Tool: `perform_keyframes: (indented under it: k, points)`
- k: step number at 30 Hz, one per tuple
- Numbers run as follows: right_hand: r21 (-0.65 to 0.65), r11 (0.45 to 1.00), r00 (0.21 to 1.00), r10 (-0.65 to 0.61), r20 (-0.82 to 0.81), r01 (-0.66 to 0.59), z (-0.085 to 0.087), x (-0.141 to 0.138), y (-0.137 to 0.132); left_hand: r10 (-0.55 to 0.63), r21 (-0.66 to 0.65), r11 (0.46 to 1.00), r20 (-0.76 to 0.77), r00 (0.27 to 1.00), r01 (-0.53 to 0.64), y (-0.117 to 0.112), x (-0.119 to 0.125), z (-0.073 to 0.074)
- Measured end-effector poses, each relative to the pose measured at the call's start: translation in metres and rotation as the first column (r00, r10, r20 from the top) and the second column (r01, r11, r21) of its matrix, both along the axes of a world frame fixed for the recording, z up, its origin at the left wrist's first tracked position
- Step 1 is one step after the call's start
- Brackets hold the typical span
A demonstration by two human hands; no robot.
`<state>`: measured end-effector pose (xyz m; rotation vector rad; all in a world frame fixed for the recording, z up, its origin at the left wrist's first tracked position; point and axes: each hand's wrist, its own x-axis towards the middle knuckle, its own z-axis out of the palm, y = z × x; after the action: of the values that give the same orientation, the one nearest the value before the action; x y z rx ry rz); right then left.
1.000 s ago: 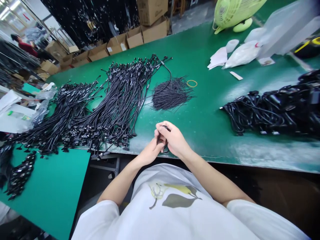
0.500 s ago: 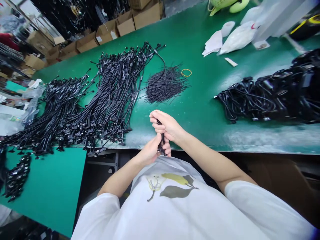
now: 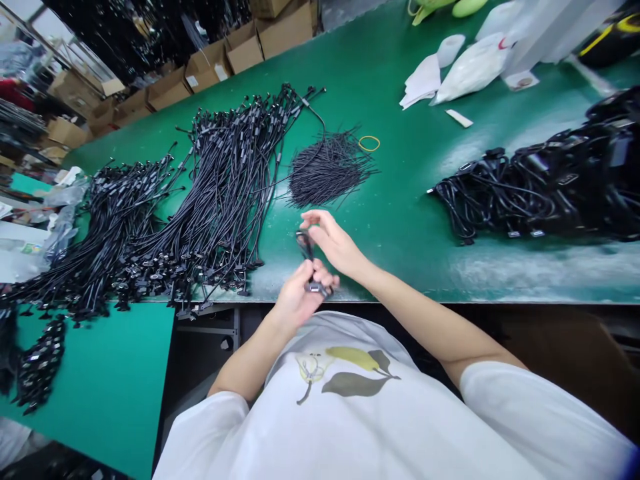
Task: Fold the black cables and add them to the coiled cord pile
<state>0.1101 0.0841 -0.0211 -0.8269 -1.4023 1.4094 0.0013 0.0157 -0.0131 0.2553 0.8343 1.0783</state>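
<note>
Bright light; glare on green table (image 3: 510,277); edges stretched.

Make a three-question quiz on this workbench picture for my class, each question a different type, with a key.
1. Multiple choice: what does the left hand hold? A) white paper; B) black cable; C) cardboard box.
2. Fill in: the band beside the pile of thin black strands is coloured ___.
3. True or false: the looped cables lie to the right of that pile.
Key: 1. B; 2. yellow; 3. true.
</note>
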Motion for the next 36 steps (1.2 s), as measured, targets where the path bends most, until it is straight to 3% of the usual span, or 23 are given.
perform_keyframes:
  k: [2,4,6,9,15,17,20,22,25,26,28,30,33,36]
  points:
    - [0.291,0.956,0.96,-0.102,0.26,0.022,-0.01,0.003,-0.011,0.24,0.055,0.97,-0.059,0.969,-0.237,0.012,-0.007,0.0]
    - [0.411,0.905,0.865,-0.122,0.487,-0.104,-0.02,0.004,-0.024,0.353,0.096,0.934,-0.103,0.93,-0.344,0.021,-0.014,0.001]
    - [0.416,0.887,0.743,-0.14,0.654,-0.199,-0.028,0.002,-0.033,0.369,0.096,0.928,-0.117,0.922,-0.359,0.026,-0.018,0.001]
    - [0.39,0.897,0.617,-0.189,0.764,-0.208,-0.034,-0.005,-0.039,0.379,0.088,0.924,-0.114,0.918,-0.371,0.026,-0.014,0.0]
    - [0.282,0.952,0.59,-0.163,0.791,-0.116,-0.025,-0.019,-0.041,0.488,0.183,0.866,-0.108,0.866,-0.465,0.022,0.003,-0.004]
    - [0.265,0.961,0.61,-0.168,0.774,-0.072,-0.022,-0.017,-0.041,0.476,0.18,0.873,-0.111,0.872,-0.454,0.022,0.001,-0.004]
    - [0.156,0.977,0.725,-0.002,0.689,-0.145,-0.017,0.003,-0.031,0.405,0.16,0.91,-0.157,0.901,-0.382,0.019,-0.007,-0.003]
    - [0.058,0.985,0.833,0.107,0.543,-0.165,-0.012,0.02,-0.018,0.325,0.183,0.939,-0.192,0.926,-0.291,0.015,-0.011,-0.003]
    - [-0.08,0.995,0.982,0.065,0.178,-0.052,-0.001,0.034,0.001,0.099,0.199,0.979,-0.271,0.957,-0.045,0.004,-0.008,-0.005]
    - [-0.144,0.987,0.996,0.077,0.045,-0.07,0.004,0.033,0.003,-0.007,0.184,0.981,-0.287,0.958,0.063,0.001,-0.005,-0.006]
    - [-0.265,0.938,0.963,0.172,-0.206,-0.224,0.014,0.024,0.004,-0.201,0.157,0.956,-0.27,0.942,0.249,-0.005,0.001,-0.008]
    - [-0.337,0.882,0.906,0.195,-0.375,-0.329,0.021,0.012,0.001,-0.311,0.148,0.928,-0.202,0.929,0.342,-0.009,0.005,-0.008]
    - [-0.354,0.875,0.863,0.129,-0.488,-0.331,0.024,-0.003,-0.002,-0.313,0.137,0.936,-0.099,0.944,0.325,-0.008,0.004,-0.005]
    - [-0.364,0.897,0.893,0.07,-0.445,-0.252,0.021,-0.006,0.001,-0.27,0.065,0.96,-0.032,0.962,0.271,-0.004,0.0,0.0]
